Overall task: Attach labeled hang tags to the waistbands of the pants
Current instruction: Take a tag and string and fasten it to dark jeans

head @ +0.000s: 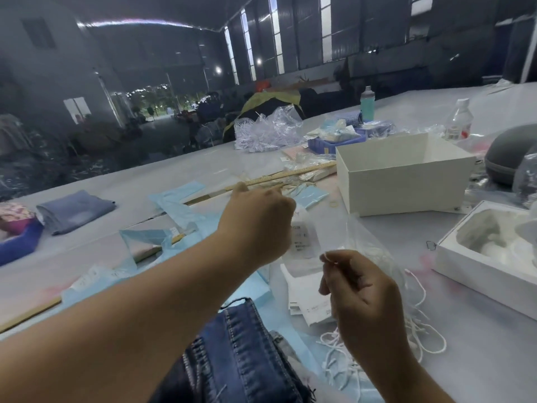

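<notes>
A big pale grey table (145,205) fills the room's front. On it, far right, sits an open white cardboard box (406,181). Close to the person, at the bottom, lie dark blue denim pants (241,353) with pale stitching, on light blue tissue paper (180,210). A folded, faded blue denim piece (75,210) rests far off to the left. A long yellow wooden ruler (305,172) lies across the middle.

The left hand (261,225) is raised above the table, curled closed, and it holds a white paper hang tag (303,237) with small print hanging under it. The right hand (363,295) is lower and nearer, its fingertips pinched together; a thin white string seems caught there, but I cannot tell for sure. A heap of white cotton strings (418,338) lies just beside that hand, next to more white printed tags (308,303) on the table.
</notes>
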`<state>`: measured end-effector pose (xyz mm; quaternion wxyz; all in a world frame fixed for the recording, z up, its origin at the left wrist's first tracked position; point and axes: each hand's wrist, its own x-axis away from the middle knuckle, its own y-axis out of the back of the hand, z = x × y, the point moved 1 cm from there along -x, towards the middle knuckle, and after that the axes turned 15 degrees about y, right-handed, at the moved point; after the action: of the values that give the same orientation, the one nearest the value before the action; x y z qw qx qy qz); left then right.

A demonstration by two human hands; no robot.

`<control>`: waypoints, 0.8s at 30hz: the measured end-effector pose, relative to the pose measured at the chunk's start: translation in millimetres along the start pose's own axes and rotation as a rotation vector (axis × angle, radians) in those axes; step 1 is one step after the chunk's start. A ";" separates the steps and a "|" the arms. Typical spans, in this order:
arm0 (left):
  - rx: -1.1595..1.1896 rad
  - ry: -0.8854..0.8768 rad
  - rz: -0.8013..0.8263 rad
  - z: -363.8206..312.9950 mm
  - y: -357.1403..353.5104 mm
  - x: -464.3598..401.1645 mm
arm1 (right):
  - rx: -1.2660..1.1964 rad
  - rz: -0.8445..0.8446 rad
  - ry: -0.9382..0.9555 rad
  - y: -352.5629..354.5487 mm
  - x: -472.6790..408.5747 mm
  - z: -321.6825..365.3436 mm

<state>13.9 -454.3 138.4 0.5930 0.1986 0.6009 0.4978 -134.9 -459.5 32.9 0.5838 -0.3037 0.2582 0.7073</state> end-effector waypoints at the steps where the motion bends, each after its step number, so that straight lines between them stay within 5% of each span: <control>1: -0.026 0.002 -0.017 4.5 5.1 6.8 | -0.012 -0.001 -0.018 0.2 -6.5 5.9; 9: -0.043 0.065 0.047 36.0 35.5 50.9 | -0.210 0.161 -0.311 11.8 -46.4 42.9; 17: 0.172 -0.003 -0.243 42.7 97.1 88.7 | -0.419 0.358 -0.584 6.1 -47.3 88.0; 24: 0.216 0.107 -0.276 67.2 137.4 132.8 | -0.339 0.469 -0.502 -19.0 -47.0 130.8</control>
<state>-2.2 -261.4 198.0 0.5982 0.1501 0.7031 0.3540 -126.7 -393.3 156.3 0.3924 -0.1460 0.0492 0.9068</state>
